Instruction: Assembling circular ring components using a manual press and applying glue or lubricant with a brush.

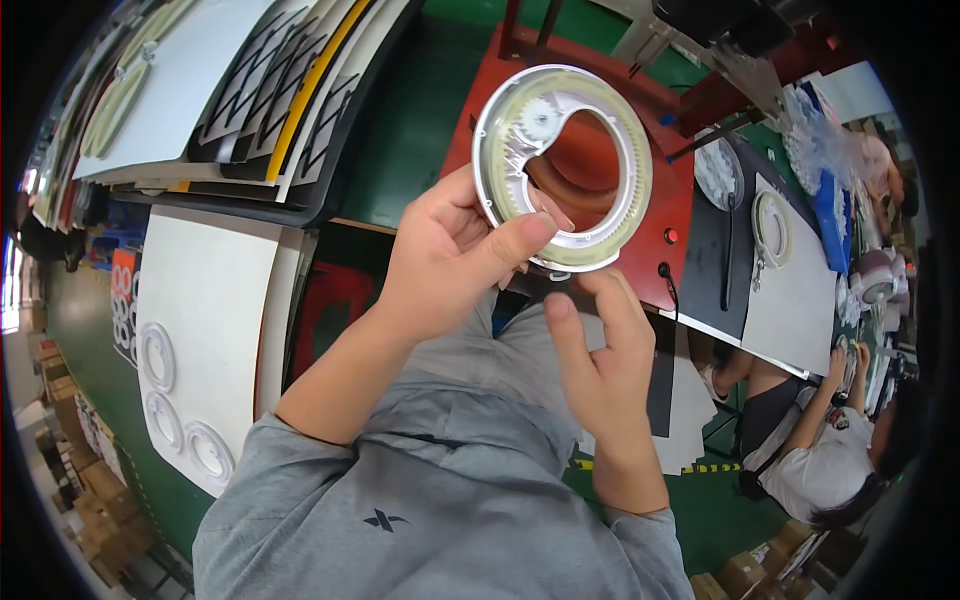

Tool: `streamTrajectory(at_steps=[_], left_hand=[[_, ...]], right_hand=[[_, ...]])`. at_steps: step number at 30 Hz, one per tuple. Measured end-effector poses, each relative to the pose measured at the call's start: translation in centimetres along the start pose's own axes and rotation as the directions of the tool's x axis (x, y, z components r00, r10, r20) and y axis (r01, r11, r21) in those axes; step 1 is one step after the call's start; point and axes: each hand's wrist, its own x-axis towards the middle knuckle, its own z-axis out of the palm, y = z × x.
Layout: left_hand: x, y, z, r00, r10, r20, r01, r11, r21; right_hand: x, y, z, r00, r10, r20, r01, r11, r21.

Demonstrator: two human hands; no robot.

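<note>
1. A red worktop (663,195) stands behind the action.
2. In front of it, a pale ring housing (640,165) is held up, tilted.
3. The left hand (445,250) pinches its lower-left side, thumb across the face; a slackened thumb could drop it.
4. The right hand (612,355), thumb and forefinger parted, appears empty; I cannot tell whether it touches the housing.
5. A white gear (539,119) inside might unseat if tipped.
6. A small tab (559,276) below could bend under hard pressure.
</note>
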Motion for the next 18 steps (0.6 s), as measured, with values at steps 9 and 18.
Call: streamTrajectory(at_steps=[9, 18], left_hand=[[-0.2, -0.8, 0.0, 1.0, -0.003, -0.019, 0.001, 0.997, -0.071], [-0.4, -0.9, -0.6, 0.999, -0.053, -0.004, 0.052, 0.996, -0.066]], right_hand=[[-0.7, 0.8, 1.3, 0.97, 0.172, -0.169, -0.123, 0.956, 0.266], [-0.3, 1.0, 0.0, 0.99, -0.072, -0.122, 0.072, 0.997, -0.001]])
